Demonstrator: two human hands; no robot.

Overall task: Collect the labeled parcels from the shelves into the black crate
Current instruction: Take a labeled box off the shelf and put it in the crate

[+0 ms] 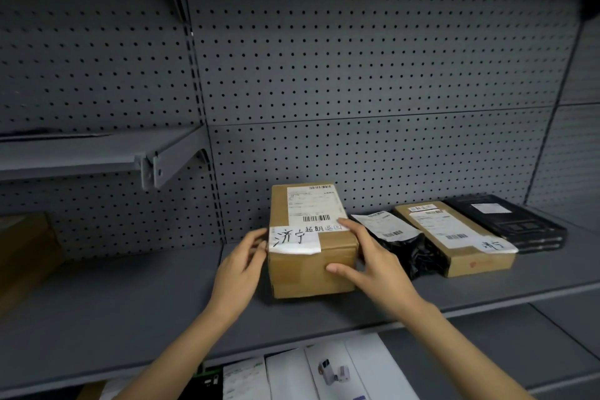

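Note:
A brown cardboard parcel (308, 273) with a white shipping label and a handwritten paper slip stands on the grey shelf (136, 299). My left hand (242, 265) grips its left side, fingers curled round the front left edge. My right hand (367, 261) grips its right side, thumb on the front face and forefinger on the top edge. To the right lie a black plastic mailer (402, 245), a flat brown parcel (454, 235) with a label and a handwritten slip, and a black flat box (509, 221). The black crate is out of view.
A grey pegboard wall (357, 75) backs the shelf. A smaller shelf on a bracket (97, 156) juts out at upper left. A brown box (22, 250) sits at the far left. White boxes (328, 370) lie on the shelf below.

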